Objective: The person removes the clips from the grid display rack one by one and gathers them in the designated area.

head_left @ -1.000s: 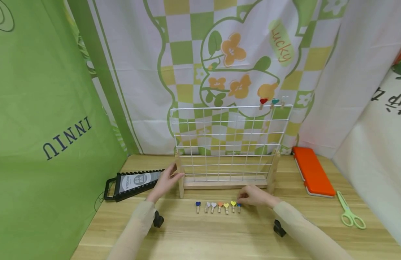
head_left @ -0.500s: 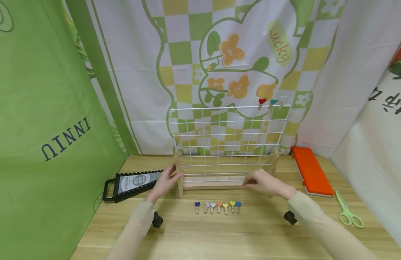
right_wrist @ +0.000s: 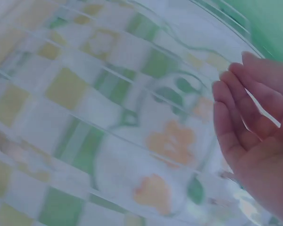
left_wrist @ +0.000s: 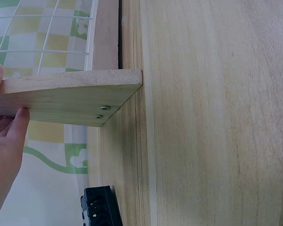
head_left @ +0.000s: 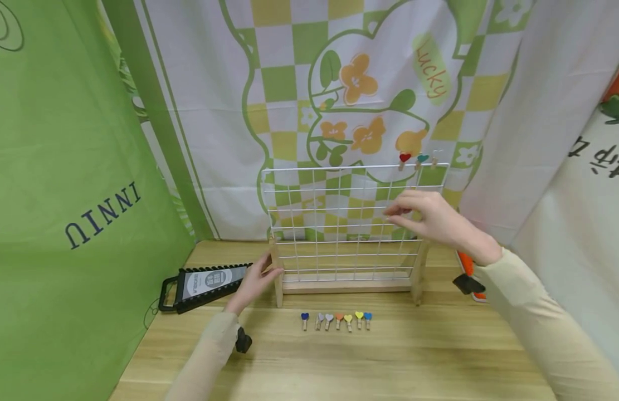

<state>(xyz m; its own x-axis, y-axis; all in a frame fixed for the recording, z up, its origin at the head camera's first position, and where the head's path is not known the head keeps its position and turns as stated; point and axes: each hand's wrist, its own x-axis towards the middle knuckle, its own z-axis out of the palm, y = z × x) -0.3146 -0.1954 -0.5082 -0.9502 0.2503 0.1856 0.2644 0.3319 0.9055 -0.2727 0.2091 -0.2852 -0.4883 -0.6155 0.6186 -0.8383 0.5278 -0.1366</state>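
Note:
My left hand (head_left: 253, 283) holds the left wooden upright (left_wrist: 61, 87) of a white wire grid rack (head_left: 339, 225), fingers on its outer face. My right hand (head_left: 429, 218) is raised in front of the rack's right half. Its fingers (right_wrist: 226, 101) are loosely bent, and nothing shows between them and the thumb. Above it, a red heart clothespin (head_left: 404, 158), a teal one (head_left: 422, 159) and a pale one (head_left: 435, 158) sit on the top wire. On the table before the rack lies a row of several heart clothespins, from dark blue (head_left: 305, 320) to blue (head_left: 368, 319).
A black toothed holder with a grey label (head_left: 209, 284) lies left of the rack. An orange case (head_left: 467, 264) is partly covered by the right forearm. Patterned curtains (head_left: 276, 83) hang behind and a green cloth (head_left: 88, 167) at the left.
My right hand has left the blue clothespin at the row's right end and risen up and right before the grid. My left hand stays on the upright.

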